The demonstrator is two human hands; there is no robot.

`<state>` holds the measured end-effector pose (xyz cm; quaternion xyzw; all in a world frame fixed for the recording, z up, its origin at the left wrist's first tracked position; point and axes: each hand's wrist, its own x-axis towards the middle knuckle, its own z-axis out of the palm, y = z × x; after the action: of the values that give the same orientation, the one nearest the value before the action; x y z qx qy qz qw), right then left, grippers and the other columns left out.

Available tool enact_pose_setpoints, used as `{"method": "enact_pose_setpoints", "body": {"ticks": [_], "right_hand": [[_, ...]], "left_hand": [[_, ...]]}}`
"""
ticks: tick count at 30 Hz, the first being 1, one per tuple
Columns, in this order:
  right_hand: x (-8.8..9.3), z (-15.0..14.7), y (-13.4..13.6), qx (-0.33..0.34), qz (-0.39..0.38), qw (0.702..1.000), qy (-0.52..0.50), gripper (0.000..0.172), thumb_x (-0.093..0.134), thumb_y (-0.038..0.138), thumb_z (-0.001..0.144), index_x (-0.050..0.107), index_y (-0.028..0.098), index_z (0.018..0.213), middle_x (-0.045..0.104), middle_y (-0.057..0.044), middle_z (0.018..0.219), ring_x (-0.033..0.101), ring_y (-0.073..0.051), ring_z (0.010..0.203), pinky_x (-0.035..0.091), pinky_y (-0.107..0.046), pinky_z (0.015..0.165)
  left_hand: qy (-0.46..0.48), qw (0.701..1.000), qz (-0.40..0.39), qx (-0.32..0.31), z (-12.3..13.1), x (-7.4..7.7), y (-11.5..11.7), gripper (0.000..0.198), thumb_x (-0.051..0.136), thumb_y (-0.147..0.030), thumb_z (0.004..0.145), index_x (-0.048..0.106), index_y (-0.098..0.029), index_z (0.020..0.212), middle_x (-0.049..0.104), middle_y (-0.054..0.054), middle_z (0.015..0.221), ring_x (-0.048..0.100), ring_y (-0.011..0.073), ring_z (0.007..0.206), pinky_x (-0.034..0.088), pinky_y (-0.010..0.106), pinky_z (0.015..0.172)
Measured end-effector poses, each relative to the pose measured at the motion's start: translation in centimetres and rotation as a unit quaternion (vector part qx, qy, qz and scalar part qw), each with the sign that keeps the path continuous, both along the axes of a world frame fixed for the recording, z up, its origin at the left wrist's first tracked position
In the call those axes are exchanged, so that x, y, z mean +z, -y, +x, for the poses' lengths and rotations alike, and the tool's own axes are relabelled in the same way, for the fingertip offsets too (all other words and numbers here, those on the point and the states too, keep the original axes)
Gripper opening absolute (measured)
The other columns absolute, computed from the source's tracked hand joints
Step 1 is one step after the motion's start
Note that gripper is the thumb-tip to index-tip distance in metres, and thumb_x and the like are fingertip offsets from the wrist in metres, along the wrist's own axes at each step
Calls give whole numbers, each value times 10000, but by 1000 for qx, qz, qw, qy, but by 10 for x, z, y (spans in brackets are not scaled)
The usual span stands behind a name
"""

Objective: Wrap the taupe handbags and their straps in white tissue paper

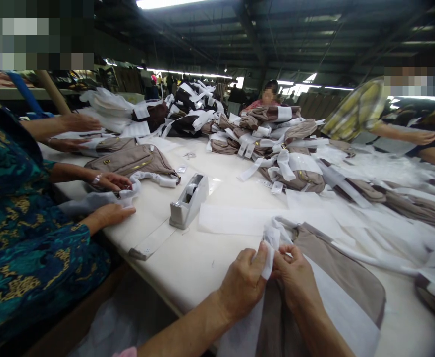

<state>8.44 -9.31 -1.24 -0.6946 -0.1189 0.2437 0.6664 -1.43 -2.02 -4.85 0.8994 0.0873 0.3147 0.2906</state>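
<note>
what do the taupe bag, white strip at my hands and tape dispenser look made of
Taupe bag: matte, probably synthetic fabric; its surface looks dull and flexible. White strip: perhaps tissue paper or nonwoven, matte, thin and crumpled. Tape dispenser: likely hard plastic, light grey, with crisp moulded-looking edges.

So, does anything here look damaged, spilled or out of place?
Nothing looks damaged or spilled. The heap of bags across the table looks untidy, with white strips poking out at odd angles. The left hand and right hand handle white wrapping by a grey-brown bag; nothing there looks amiss.
</note>
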Motion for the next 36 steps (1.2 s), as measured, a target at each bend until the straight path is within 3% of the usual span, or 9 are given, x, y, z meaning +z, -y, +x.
{"method": "enact_pose_setpoints", "body": {"ticks": [3,7,14,21,24,28,31,33,36], "right_hand": [[0,2,2,3,5,1000,-2,384,680,505,665,437,209,686,491,73,497,447,-97,436,394,-184,389],[4,0,5,13,10,1000,4,411,593,592,703,515,188,693,526,32,582,500,-127,531,446,-219,457],[8,-4,7,85,-28,993,76,351,724,453,627,527,184,735,556,37,625,481,-110,580,385,-191,509],[7,2,6,74,-9,994,81,338,703,412,663,454,189,615,485,62,513,438,-97,492,356,-200,483],[11,2,0,89,-9,991,101,323,705,406,663,470,190,609,529,44,514,477,-115,498,379,-212,498],[16,0,-5,107,-20,985,130,308,687,403,690,474,192,617,550,31,525,491,-121,502,385,-218,503],[17,0,-4,120,-39,981,148,312,666,412,711,463,194,618,548,31,528,488,-120,504,384,-219,503],[15,1,-4,126,-55,976,169,311,654,420,722,465,193,626,539,35,524,477,-116,503,377,-218,504],[12,3,-5,128,-70,973,181,311,663,430,710,466,195,659,511,51,506,448,-104,483,355,-209,478]], "left_hand": [[-14,1000,9,14,0,0,2,519,365,-147,845,264,-58,1346,509,156,1003,499,224,895,489,395,802],[-26,999,17,39,1,1,4,509,376,-135,836,287,-36,1327,513,159,993,496,230,883,498,388,786],[-51,998,-9,31,2,3,3,615,383,-34,733,287,-58,1340,502,151,1026,481,231,931,481,396,836],[18,994,-104,-26,-6,5,-4,676,446,-167,754,218,-62,1381,478,166,1133,444,257,1049,407,447,931],[46,962,-266,-32,-9,8,-9,525,393,-288,871,300,-146,1368,501,117,1181,456,216,1095,374,396,976],[70,841,-533,-64,-6,12,-15,493,408,-404,889,397,-148,1311,541,89,1194,505,195,1085,373,347,969],[60,774,-618,-123,-2,13,-18,487,503,-432,838,491,-111,1204,612,79,1019,578,173,880,441,298,815],[58,775,-616,-131,0,11,-18,431,530,-421,824,531,-110,1123,613,59,953,568,152,823,436,267,768],[61,811,-575,-94,1,7,-15,365,525,-395,828,532,-118,1066,590,50,949,541,151,850,423,255,763]]}}
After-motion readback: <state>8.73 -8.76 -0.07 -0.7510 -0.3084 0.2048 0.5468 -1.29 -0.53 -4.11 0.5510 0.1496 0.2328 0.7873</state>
